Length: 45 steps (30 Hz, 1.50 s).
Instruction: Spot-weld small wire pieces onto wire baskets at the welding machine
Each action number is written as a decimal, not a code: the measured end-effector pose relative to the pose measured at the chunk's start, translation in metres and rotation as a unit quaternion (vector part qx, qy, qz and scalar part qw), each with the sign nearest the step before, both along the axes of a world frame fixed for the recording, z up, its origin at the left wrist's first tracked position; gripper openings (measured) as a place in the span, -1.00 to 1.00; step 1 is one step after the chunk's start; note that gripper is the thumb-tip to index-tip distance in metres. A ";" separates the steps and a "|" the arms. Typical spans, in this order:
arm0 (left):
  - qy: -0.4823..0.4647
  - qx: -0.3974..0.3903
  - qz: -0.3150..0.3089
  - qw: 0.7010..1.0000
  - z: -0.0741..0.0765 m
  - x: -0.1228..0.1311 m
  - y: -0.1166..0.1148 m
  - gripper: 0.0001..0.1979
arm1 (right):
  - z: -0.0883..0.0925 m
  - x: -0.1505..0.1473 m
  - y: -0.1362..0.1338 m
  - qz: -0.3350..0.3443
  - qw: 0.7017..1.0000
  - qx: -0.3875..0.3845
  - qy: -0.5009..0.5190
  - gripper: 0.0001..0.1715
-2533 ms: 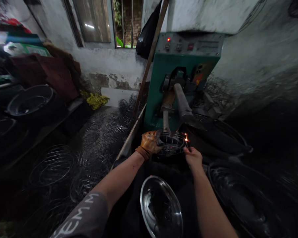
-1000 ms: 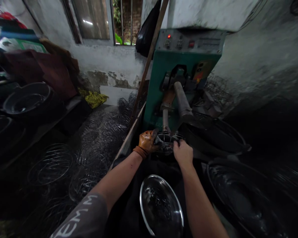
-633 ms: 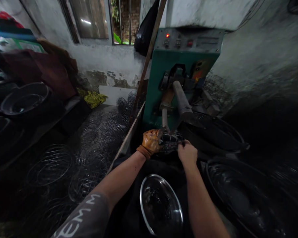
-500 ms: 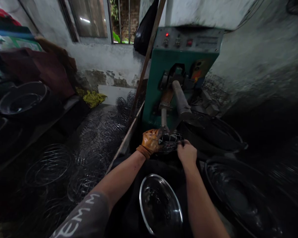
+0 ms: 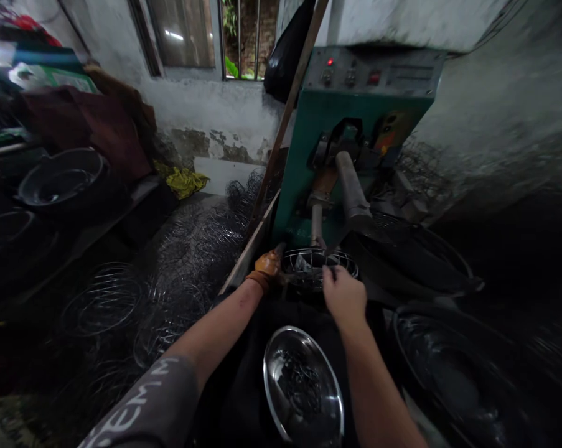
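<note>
Green machine [image 5: 327, 111], metal bowl [image 5: 318, 359], wire frame [image 5: 312, 262]
The frame sits at the machine's lower rod [image 5: 317, 223], beyond the bowl's far rim; gloved left hand [image 5: 267, 264] clamped on the frame's left edge; bare right hand [image 5: 346, 294] at its near edge, grip unclear; dark pieces [image 5: 302, 386] in the bowl.

A person wears a dark gray short sleeve [image 5: 163, 392] at lower left of the frame, marked with large white lettering [image 5: 135, 401] in which "EMM" can be read. An orange-brown work glove, shiny in spots and gathered into a snug cuff [image 5: 261, 279] at the wrist, covers the left hand [image 5: 268, 264] near center, while the right hand [image 5: 343, 295], right of center, is bare. Both forearms are uncovered, and black cloth [image 5: 238, 370] drapes the lap at bottom center.
</note>
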<state>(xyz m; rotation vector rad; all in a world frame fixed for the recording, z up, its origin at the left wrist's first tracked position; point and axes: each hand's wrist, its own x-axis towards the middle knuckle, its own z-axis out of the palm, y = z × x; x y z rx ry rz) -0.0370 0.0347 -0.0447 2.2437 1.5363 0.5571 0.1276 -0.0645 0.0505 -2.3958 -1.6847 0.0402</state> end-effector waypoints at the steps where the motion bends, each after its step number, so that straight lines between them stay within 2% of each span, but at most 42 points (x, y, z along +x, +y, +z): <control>1: 0.009 -0.002 -0.007 1.000 0.002 0.000 0.001 0.03 | 0.002 -0.009 0.002 0.017 1.000 -0.016 0.004 -0.63; 4: 0.018 0.046 -0.011 0.999 0.013 0.004 -0.002 -0.11 | 0.004 -0.022 0.010 0.009 0.999 -0.045 0.018 -0.62; 9: -0.029 0.142 -0.059 0.988 0.028 0.012 -0.011 -0.08 | -0.004 0.006 0.016 -0.038 0.999 -0.019 0.014 -0.60; 13: -0.043 0.160 -0.077 0.983 0.028 0.020 -0.009 -0.09 | -0.009 0.023 0.017 -0.056 0.998 -0.012 0.007 -0.61; 21: -0.046 0.179 -0.081 0.979 0.017 0.023 -0.005 -0.15 | -0.009 0.022 0.020 -0.056 0.998 0.000 0.037 -0.62; 26: -0.032 0.197 -0.079 0.977 0.027 0.028 -0.010 -0.17 | -0.010 0.029 0.019 -0.059 0.997 0.006 0.042 -0.61; 31: 0.000 0.174 -0.092 0.980 0.039 0.039 -0.013 -0.28 | -0.011 0.038 0.019 -0.077 0.996 -0.007 0.039 -0.59; 36: -0.008 0.163 -0.090 0.982 0.041 0.042 -0.018 -0.29 | -0.014 0.041 0.020 -0.077 0.996 -0.011 0.034 -0.61; 38: -0.028 0.173 -0.082 0.981 0.038 0.037 -0.022 -0.23 | -0.013 0.043 0.018 -0.072 0.997 -0.011 0.032 -0.63; 41: -0.051 0.163 -0.038 0.985 0.028 0.022 -0.025 -0.03 | -0.010 0.041 0.011 -0.080 0.997 -0.007 0.022 -0.63; 43: -0.041 0.107 0.001 0.993 0.019 0.011 -0.023 0.10 | -0.007 0.033 0.006 -0.082 0.997 0.008 0.012 -0.61; 45: -0.026 0.034 0.012 0.999 0.009 0.004 -0.018 0.18 | -0.005 0.017 0.003 -0.051 0.999 0.013 0.010 -0.62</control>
